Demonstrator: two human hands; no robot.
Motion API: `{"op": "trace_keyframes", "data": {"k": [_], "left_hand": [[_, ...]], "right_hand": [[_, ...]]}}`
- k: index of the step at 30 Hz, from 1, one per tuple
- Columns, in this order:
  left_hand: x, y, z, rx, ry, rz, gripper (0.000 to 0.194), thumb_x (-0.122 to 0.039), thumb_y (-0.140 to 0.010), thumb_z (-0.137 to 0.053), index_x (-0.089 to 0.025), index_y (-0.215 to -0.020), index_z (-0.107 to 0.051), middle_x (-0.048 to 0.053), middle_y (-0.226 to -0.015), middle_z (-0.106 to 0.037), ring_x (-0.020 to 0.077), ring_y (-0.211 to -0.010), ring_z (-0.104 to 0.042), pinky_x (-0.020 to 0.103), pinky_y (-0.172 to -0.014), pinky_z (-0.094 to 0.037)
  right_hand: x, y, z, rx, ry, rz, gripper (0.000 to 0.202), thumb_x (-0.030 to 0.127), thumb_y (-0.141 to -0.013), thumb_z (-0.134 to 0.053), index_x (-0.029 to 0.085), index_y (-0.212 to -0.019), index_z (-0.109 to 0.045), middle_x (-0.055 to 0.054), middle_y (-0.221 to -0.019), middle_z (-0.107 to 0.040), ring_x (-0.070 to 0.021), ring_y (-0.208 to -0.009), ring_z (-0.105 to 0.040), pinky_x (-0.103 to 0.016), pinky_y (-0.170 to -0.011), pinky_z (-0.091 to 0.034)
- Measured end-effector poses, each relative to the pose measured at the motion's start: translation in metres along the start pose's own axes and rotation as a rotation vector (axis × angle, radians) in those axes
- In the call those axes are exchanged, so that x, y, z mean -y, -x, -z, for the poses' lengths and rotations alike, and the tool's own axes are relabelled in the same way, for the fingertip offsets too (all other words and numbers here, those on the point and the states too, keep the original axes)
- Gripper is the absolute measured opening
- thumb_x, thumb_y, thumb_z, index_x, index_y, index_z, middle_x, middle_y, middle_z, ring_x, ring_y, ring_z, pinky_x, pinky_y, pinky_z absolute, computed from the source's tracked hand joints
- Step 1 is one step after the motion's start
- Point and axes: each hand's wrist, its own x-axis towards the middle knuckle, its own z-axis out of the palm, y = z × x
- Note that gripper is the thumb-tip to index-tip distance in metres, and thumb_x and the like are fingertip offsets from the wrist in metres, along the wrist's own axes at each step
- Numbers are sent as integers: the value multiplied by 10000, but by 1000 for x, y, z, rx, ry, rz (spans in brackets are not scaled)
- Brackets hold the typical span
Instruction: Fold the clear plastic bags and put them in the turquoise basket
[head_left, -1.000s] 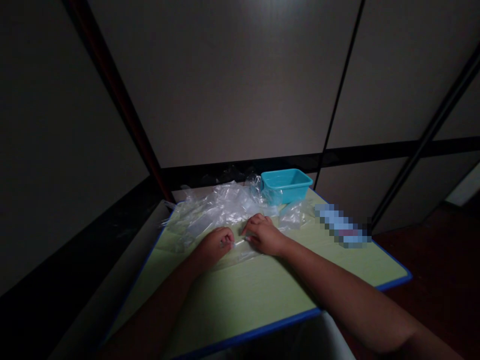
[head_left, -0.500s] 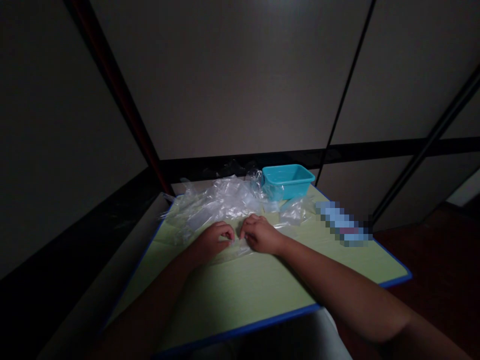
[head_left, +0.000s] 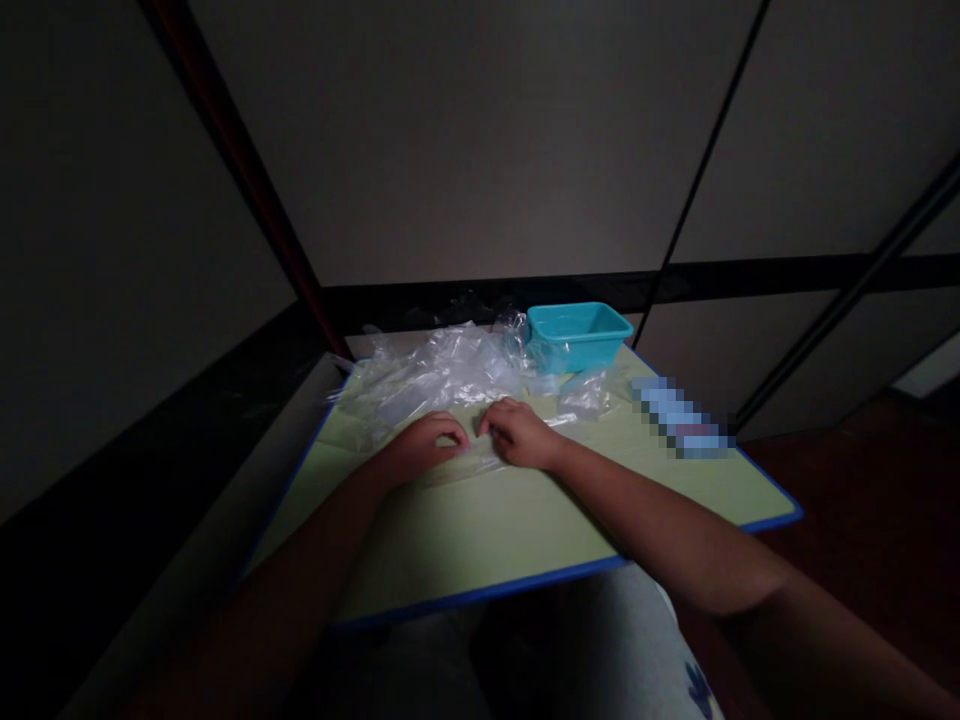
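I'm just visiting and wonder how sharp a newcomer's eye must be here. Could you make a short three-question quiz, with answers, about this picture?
1. Multiple choice: what lies on the table by the left hand and the right hand?
A) a folded towel
B) clear plastic
C) a wooden spoon
2. True or false: the tub stands nearer the person than the two hands do.
3. Fill in: the edging of the table is ____ in colour.

Key:
1. B
2. False; the tub stands beyond both hands.
3. blue
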Motion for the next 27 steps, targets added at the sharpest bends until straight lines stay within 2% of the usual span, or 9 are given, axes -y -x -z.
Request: {"op": "trace_keyframes", "data": {"k": [8,13,15,18,21,24,27], "left_hand": [[2,-3,1,39,-3,17,129,-271,-727,-571,-189,-745,-668,9,-785,-614,152,-800,-550,255,-772,-394],[2,-3,2,66,-10,20,140,-276,-734,-563,-191,-775,-667,5,-809,-615,150,-813,-551,253,-782,-395],[1,-3,2,66,-13,23,143,-281,-740,-558,-195,-781,-664,2,-812,-616,149,-817,-551,252,-784,-394],[0,-3,3,62,-13,37,150,-293,-742,-561,-194,-788,-663,5,-832,-619,152,-832,-552,248,-788,-395],[-1,-2,4,69,-8,46,158,-311,-744,-565,-197,-783,-667,8,-839,-621,152,-835,-555,246,-793,-396],[-2,-2,4,75,-2,31,159,-314,-750,-566,-197,-781,-669,10,-835,-623,149,-835,-557,243,-800,-394],[-1,-1,4,66,-4,14,153,-304,-754,-569,-197,-797,-670,13,-844,-624,147,-840,-557,237,-800,-388]], "right_hand": [[1,0,3,73,41,-10,295,51,-621,-453,178,-843,-600,-55,-872,-562,-208,-913,-453,-305,-772,-314],[7,1,7,68,54,-52,271,67,-636,-458,174,-835,-607,-61,-868,-563,-217,-927,-448,-317,-753,-300],[7,1,12,26,11,-51,274,58,-634,-455,174,-828,-609,-56,-859,-566,-213,-923,-451,-326,-770,-304],[3,0,20,-121,-207,-63,238,63,-680,-435,165,-825,-594,-47,-850,-564,-180,-873,-478,-317,-778,-337],[-3,-1,26,-219,-556,-175,146,154,-750,-445,164,-835,-564,-21,-773,-544,-137,-707,-497,-275,-658,-384],[-7,-2,26,-184,-918,-328,122,225,-743,-484,173,-835,-543,19,-648,-516,-101,-519,-445,-236,-508,-364],[-5,-3,23,-114,-1202,-472,143,203,-666,-541,179,-807,-543,27,-635,-523,-94,-489,-457,-238,-478,-394]]}}
